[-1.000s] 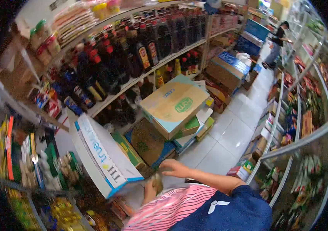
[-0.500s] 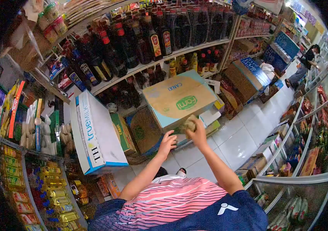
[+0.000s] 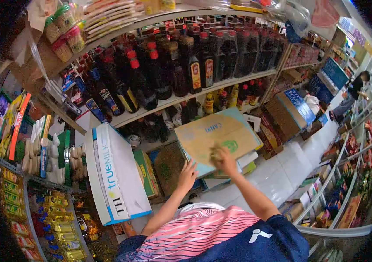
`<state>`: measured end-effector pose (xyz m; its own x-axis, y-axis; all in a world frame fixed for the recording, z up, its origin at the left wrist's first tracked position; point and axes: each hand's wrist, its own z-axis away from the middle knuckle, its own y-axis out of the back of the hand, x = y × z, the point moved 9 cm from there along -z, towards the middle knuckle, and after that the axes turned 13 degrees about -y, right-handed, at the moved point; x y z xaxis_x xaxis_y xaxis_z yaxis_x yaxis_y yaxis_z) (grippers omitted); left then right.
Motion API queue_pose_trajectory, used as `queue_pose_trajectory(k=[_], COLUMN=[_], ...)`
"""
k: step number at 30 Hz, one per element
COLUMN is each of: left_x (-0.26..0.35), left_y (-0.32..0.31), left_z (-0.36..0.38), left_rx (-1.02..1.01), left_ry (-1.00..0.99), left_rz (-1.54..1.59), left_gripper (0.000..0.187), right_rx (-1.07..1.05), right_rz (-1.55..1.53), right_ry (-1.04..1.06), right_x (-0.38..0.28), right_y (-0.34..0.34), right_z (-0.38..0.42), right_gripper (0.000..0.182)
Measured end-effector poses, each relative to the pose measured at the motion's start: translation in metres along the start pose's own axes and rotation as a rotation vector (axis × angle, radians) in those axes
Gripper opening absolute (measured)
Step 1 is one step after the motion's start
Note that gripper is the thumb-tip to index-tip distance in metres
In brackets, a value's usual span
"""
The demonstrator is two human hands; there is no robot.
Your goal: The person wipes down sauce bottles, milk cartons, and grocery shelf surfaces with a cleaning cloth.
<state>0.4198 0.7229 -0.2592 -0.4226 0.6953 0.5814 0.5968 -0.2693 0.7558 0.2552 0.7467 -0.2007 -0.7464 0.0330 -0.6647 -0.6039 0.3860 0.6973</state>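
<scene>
A brown and pale-blue Fami carton point(image 3: 214, 131) lies in front of me with its printed top up. My right hand point(image 3: 226, 163) is closed around a crumpled beige-green rag point(image 3: 215, 155) against the carton's top; motion blurs the rag and covers part of the green logo. At the carton's near left edge, my left hand point(image 3: 187, 175) touches the side with fingers stretched out. Left of it stands a white and blue TH true MILK carton point(image 3: 117, 172), with a green and yellow box point(image 3: 144, 172) in between.
Dark bottles point(image 3: 194, 65) fill the shelf point(image 3: 168, 101) behind the carton. More cartons point(image 3: 288, 111) stand along the tiled aisle point(image 3: 277, 174) at right. Oil bottles point(image 3: 66, 227) occupy the lower left, and a glass-fronted case point(image 3: 343, 229) borders the right. Another person point(image 3: 352, 96) is farther down the aisle.
My right hand has brought the rag from the near side onto the carton's top. My left hand has come up against the carton's edge. The view has shifted, showing more of the upper shelves.
</scene>
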Motion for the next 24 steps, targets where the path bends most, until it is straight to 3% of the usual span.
queue_pose_trajectory(k=[2,3,4,6,7,8,10,11,12,13,14,16,17,19,21,24], left_x=[0.0,0.0,-0.002,-0.005,-0.01,-0.009,-0.015,-0.015,-0.015,-0.015,-0.016,-0.047,-0.054,-0.057,-0.047,-0.043], left_y=[0.003,0.001,-0.002,0.002,0.0,0.002,0.0,0.001,0.003,0.004,0.004,-0.022,-0.029,-0.023,-0.015,-0.013], left_z=[0.001,0.0,-0.001,0.0,0.0,-0.001,0.001,0.001,0.002,0.001,-0.001,0.023,0.032,0.035,0.038,0.032], left_rx=[-0.034,-0.074,-0.077,0.024,-0.017,-0.021,-0.085,-0.092,-0.126,-0.155,-0.161,-0.496,-0.503,-0.206,-0.21,-0.13], left_ry=[0.011,0.018,0.016,0.011,0.106,0.102,0.174,0.166,0.145,0.122,0.108,0.435,0.429,0.336,0.331,0.327], left_rz=[-0.001,0.002,0.001,0.013,0.154,0.158,0.181,0.182,0.08,-0.023,-0.026,0.018,0.01,0.193,0.192,0.19], left_gripper=[0.043,0.046,0.046,0.049,0.057,0.057,0.063,0.063,0.065,0.069,0.069,0.072,0.072,0.074,0.073,0.071], right_rx=[0.174,0.203,0.229,0.314,0.403,0.34,0.039,0.073,-0.088,-0.03,-0.052,-0.005,-0.115,-0.29,-0.178,0.019], right_rz=[0.111,0.157,0.203,0.197,0.195,0.115,-0.001,-0.172,-0.145,-0.044,-0.085,0.036,-0.006,-0.107,-0.114,-0.111], right_ry=[-0.035,-0.172,-0.314,-0.367,-0.409,-0.487,-0.483,-0.403,-0.406,-0.128,-0.03,0.011,0.038,0.042,0.01,-0.316], right_x=[0.084,0.109,0.126,0.127,0.128,0.144,0.136,0.054,0.007,-0.015,-0.051,-0.07,-0.064,-0.04,-0.001,0.081], right_y=[0.013,0.03,0.043,0.044,0.048,0.02,-0.057,-0.043,-0.057,-0.082,-0.085,-0.07,-0.07,-0.067,-0.029,0.028], right_z=[-0.017,-0.028,-0.038,-0.047,-0.049,-0.05,-0.048,-0.032,-0.026,-0.015,-0.004,-0.001,-0.003,-0.009,-0.022,-0.038], right_gripper=[0.046,0.048,0.05,0.049,0.047,0.046,0.046,0.041,0.041,0.044,0.049,0.051,0.05,0.041,0.037,0.033])
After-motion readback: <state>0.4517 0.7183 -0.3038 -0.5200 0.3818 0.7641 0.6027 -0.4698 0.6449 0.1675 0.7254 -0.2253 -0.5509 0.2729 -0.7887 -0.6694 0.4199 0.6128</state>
